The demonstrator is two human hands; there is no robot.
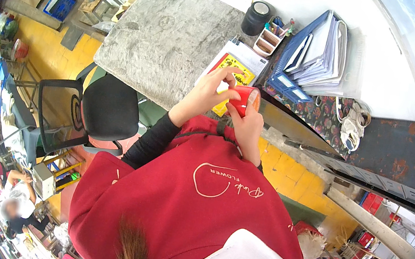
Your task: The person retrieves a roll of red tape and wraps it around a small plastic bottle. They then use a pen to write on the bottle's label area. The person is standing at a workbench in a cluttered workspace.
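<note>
A roll of red tape [240, 101] with an orange inner ring is in front of me, over the near edge of the grey table. My right hand [247, 127] holds it from below, thumb on its near-left side and a finger up along its right side. My left hand [214, 89] is at the roll's left. Its thumb tip touches the roll, while its fingers curve above, apart from the thumb. Behind the hands lie white papers [251, 60] and a yellow sheet [242, 71] with red edging and dark handwriting.
The worn grey table [162, 33] spreads ahead, with a black jar [256, 18] and a pen holder [269, 40] at its right. Farther right are a blue file holder [290, 85] and white shoes [352, 126]. A black chair [109, 108] is left; a person [22, 199] sits far left.
</note>
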